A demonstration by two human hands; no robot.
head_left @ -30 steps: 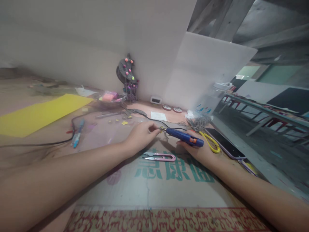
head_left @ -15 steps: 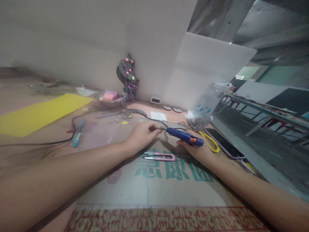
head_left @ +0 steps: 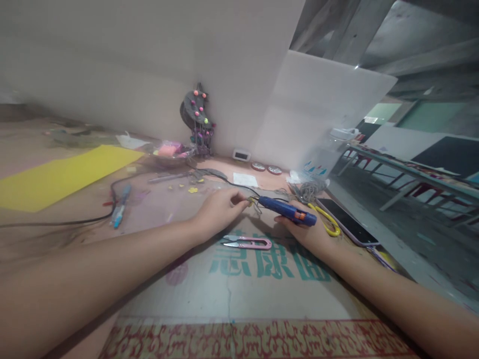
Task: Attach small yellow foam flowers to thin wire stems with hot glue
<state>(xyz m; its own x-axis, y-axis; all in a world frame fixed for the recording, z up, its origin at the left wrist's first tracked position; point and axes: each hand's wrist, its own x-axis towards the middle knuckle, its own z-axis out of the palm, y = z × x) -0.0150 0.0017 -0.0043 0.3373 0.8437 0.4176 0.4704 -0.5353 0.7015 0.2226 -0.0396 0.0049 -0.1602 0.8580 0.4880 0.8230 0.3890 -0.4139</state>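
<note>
My right hand [head_left: 301, 232] is wrapped round a blue glue gun [head_left: 284, 208], its nozzle pointing left. The fingertips of my left hand [head_left: 220, 209] pinch a small yellow piece [head_left: 250, 202] right by that nozzle; its exact shape is too small to make out. A thin grey strand [head_left: 258, 209] dangles close to the piece. Below the hands, pink thread snips [head_left: 254, 243] lie on the printed cardboard [head_left: 187, 294]. Several yellow cut-outs, among them a flower [head_left: 192, 190], are scattered beyond my left hand.
Scissors with yellow handles [head_left: 329, 222] and a phone [head_left: 348, 222] lie to the right. A black cord [head_left: 90, 220] crosses the left side near a blue pen [head_left: 119, 214] and a yellow sheet [head_left: 67, 174]. At the back stands a grey moon decoration [head_left: 192, 109].
The glue gun's nozzle has shifted very slightly to the right, and more of the yellow piece shows at my left fingertips. Both hands otherwise keep their places.
</note>
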